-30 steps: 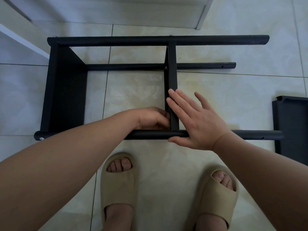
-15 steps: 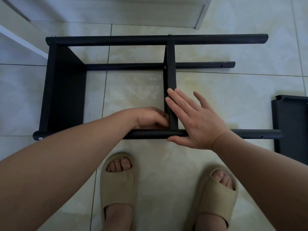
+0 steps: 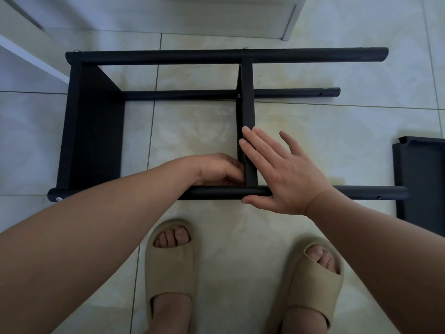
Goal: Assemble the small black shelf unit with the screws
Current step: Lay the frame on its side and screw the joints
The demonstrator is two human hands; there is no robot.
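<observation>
On the floor (image 3: 228, 237), the shelf (image 3: 168, 56) lies sideways: three poles (image 3: 361, 192), two fitted panels (image 3: 96, 131), free right ends, bare tile (image 3: 337, 145) before one loose panel (image 3: 421, 184). Right hand (image 3: 284, 174) presses flat on the middle panel (image 3: 247, 104); left hand (image 3: 219, 169) curls beside it, grip unclear.

The divider (image 3: 246, 112) stands between the fingers of the left hand (image 3: 220, 171) and right hand (image 3: 286, 174); a loose panel (image 3: 421, 184) lies well to their right.

Tiled floor (image 3: 337, 141) w/ blk shelf frame (image 3: 94, 131), spare panel (image 3: 423, 184), sandals (image 3: 168, 266)
</observation>
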